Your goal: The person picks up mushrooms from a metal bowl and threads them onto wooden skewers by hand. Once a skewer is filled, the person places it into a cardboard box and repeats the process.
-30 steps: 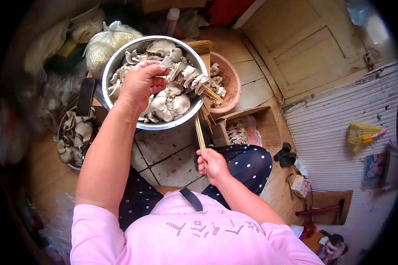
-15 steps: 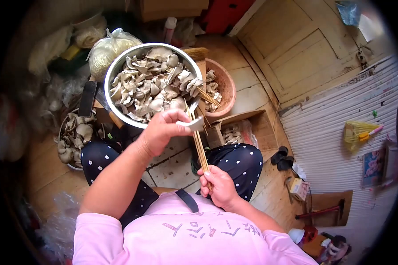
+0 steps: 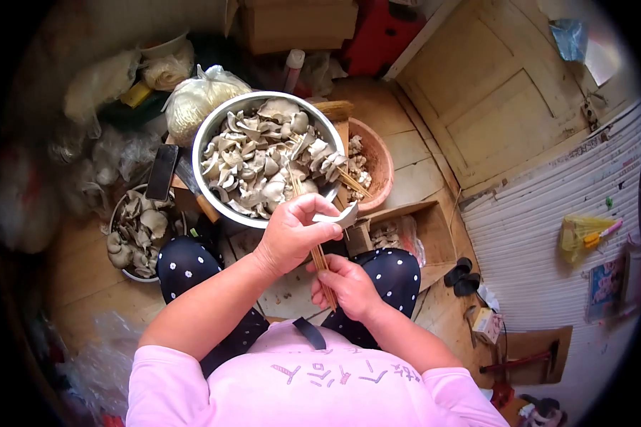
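Note:
My left hand [image 3: 295, 233] pinches a pale piece of oyster mushroom [image 3: 340, 216] between thumb and fingers. Below and to its right, my right hand [image 3: 347, 286] is closed around a bundle of thin bamboo skewers [image 3: 321, 263]. The skewers run up behind my left hand, and their tips lie over the front rim of a large metal basin [image 3: 198, 171]. Torn oyster mushrooms [image 3: 253, 160] fill this basin. At its right side, mushroom pieces [image 3: 320, 155] are threaded on skewers [image 3: 355, 183] whose bare ends stick out past the rim.
A smaller bowl of mushrooms [image 3: 146, 226] stands by my left knee. Behind the basin sits a tied plastic bag [image 3: 205, 99]. At right are a clay-coloured tub [image 3: 379, 160] and an open cardboard box [image 3: 434, 231]. Black slippers [image 3: 463, 277] lie near the ribbed wall.
The whole view has shifted, so things appear lower and further right. My hands have come closer together along the skewers, with the mushroom piece still in my left hand.

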Demonstrator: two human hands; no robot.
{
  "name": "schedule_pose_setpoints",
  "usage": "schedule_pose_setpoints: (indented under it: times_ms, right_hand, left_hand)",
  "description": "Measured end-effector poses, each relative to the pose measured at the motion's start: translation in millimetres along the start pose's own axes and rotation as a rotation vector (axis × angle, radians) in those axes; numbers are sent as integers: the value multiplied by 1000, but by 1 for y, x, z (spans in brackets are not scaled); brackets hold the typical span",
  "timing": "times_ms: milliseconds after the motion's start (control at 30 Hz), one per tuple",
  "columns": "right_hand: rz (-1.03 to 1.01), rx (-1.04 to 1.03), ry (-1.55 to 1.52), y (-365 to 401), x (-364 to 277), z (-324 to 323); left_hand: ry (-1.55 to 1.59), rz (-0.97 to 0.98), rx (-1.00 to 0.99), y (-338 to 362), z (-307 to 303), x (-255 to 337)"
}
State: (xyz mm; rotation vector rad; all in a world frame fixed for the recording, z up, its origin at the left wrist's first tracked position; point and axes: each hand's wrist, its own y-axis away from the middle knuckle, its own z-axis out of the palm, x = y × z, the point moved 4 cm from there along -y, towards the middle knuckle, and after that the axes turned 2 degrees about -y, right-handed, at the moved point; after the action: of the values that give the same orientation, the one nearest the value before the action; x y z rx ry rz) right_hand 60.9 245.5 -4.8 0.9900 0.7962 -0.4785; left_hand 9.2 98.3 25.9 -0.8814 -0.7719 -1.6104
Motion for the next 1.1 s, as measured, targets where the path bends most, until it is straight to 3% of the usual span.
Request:
schedule_pose_setpoints:
  times_ms: [133, 267, 467, 533, 833, 1100]
  right_hand:
    - [-106, 7, 51, -26, -34, 0]
    - [-271, 75, 33, -57, -77, -9]
    - [-399, 18, 96, -92, -135, 8]
    - [-468, -28, 174, -106, -145, 22]
    - [-335, -60, 234, -146, -132, 15]
    - [-382, -67, 278, -139, -137, 7]
  left_hand:
    - [-99, 118, 81, -28, -15, 32]
    - [84, 319, 347, -51, -55, 80]
    - [379, 215, 591, -67, -129, 80]
    - [468, 133, 599, -70, -149, 71]
    - [538, 217, 550, -72, -166, 86]
    - [499, 247, 589, -76, -173, 81]
